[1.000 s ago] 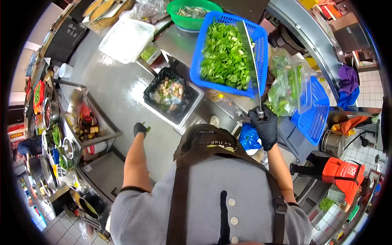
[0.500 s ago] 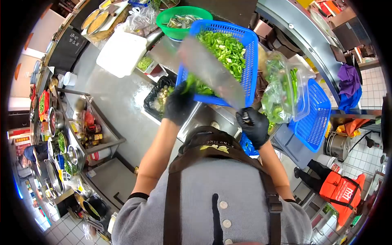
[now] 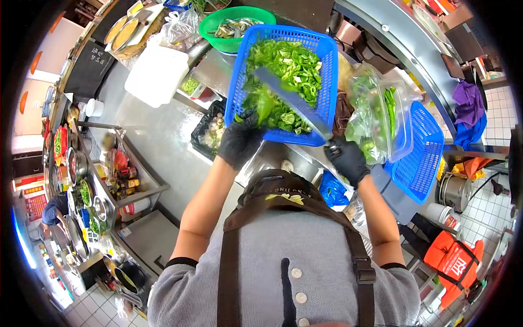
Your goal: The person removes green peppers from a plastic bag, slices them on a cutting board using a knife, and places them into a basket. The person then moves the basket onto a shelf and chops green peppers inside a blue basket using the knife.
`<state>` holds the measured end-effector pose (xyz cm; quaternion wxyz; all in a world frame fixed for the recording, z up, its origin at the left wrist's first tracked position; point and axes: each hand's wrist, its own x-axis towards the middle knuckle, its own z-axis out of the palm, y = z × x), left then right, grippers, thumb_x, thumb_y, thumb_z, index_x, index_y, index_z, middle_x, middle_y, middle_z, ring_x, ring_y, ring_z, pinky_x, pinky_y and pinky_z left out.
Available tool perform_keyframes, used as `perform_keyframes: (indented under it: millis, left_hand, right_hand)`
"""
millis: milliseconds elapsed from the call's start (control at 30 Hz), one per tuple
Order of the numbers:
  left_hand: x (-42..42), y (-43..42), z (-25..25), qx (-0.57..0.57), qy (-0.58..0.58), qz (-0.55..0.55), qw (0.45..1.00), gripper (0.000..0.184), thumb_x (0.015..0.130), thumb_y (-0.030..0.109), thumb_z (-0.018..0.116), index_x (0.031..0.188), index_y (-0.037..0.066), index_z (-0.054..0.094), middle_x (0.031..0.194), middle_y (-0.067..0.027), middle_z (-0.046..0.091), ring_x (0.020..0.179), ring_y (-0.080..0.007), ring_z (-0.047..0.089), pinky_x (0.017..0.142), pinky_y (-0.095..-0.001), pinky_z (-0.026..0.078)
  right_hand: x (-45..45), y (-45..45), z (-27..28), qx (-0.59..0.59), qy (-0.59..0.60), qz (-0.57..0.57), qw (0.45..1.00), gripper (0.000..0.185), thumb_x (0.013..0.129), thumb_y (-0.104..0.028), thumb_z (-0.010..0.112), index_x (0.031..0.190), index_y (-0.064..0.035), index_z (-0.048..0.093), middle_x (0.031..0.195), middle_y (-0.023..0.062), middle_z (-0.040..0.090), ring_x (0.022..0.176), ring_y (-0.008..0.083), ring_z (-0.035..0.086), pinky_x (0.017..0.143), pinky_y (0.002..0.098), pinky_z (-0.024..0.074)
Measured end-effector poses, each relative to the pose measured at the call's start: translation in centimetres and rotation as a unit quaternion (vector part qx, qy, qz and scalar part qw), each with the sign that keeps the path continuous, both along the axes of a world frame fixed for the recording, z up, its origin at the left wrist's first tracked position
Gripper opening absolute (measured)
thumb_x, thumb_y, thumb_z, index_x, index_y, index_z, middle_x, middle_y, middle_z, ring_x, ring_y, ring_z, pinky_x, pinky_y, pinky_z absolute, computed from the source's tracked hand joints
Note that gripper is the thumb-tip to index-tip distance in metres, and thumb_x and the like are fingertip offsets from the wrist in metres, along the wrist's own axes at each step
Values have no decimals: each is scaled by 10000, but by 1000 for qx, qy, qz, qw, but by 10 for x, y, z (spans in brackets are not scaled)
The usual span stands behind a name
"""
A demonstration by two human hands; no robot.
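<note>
My right hand [image 3: 347,162], in a black glove, is closed around the handle of a kitchen knife [image 3: 294,104]. Its blade reaches up and left over a blue plastic basket [image 3: 333,71], thin and nearly edge-on. Sliced green peppers [image 3: 291,62] fill much of this basket. At the basket's near left corner, my left hand [image 3: 238,143], also black-gloved, has its fingers curled around a green pepper [image 3: 264,104], blurred by motion and partly hidden. The blade's tip end lies just above that pepper; whether they touch I cannot tell.
Small fish lie in a green basket [image 3: 208,30] behind. At right are a clear plastic box [image 3: 404,120] with long green peppers and another blue basket [image 3: 419,147]. A white board [image 3: 155,76] stands left, above a black-bagged bin [image 3: 202,128]. A person in an orange vest [image 3: 452,261] is at lower right.
The blade has turned from its broad, blurred flat side to nearly edge-on, lower over the sliced peppers. My right hand has shifted slightly right. The pepper at my left hand shows more clearly.
</note>
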<state>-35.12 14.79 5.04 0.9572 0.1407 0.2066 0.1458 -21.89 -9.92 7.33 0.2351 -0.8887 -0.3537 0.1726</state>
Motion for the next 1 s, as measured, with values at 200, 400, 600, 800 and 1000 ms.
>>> perform_keyframes:
  millis: [200,400,600,800,1000]
  left_hand:
    - [24,-12,-2,-37,-6,13,999,252,836,-20,539,1087,-1,525,1035,-140,577,982,-262,548,891,-333,466]
    - [40,-21,-15,161,-102,-49,980,256,933,162,407,1130,37,514,1128,-115,552,1062,-253,511,981,-376,395]
    - [37,-23,0,-56,-157,-31,985,242,928,164,437,1132,55,508,1077,-97,572,1029,-241,535,967,-377,406]
    - [25,-13,-7,-124,-68,-25,990,218,896,83,477,1106,40,518,1043,-102,582,986,-241,562,897,-355,465]
    - [15,-7,-11,380,117,-35,917,220,856,33,536,1071,-11,519,1037,-161,580,946,-264,567,794,-343,484]
  right_hand:
    - [-4,-10,11,104,-2,-67,992,184,767,-282,645,866,-129,619,734,168,623,679,363,610,599,434,487]
    - [-21,17,21,176,-113,64,976,136,759,-227,673,802,-127,592,663,119,602,580,317,599,523,399,479]
    - [-19,16,22,94,-90,82,988,161,772,-273,608,877,-152,584,808,103,630,686,312,619,598,421,490]
    - [-9,10,-8,128,-139,64,980,138,770,-240,660,790,-122,591,641,132,597,569,325,596,503,414,472]
    - [7,-2,-15,63,20,-57,996,182,778,-272,621,840,-102,598,725,153,624,660,354,606,591,414,483]
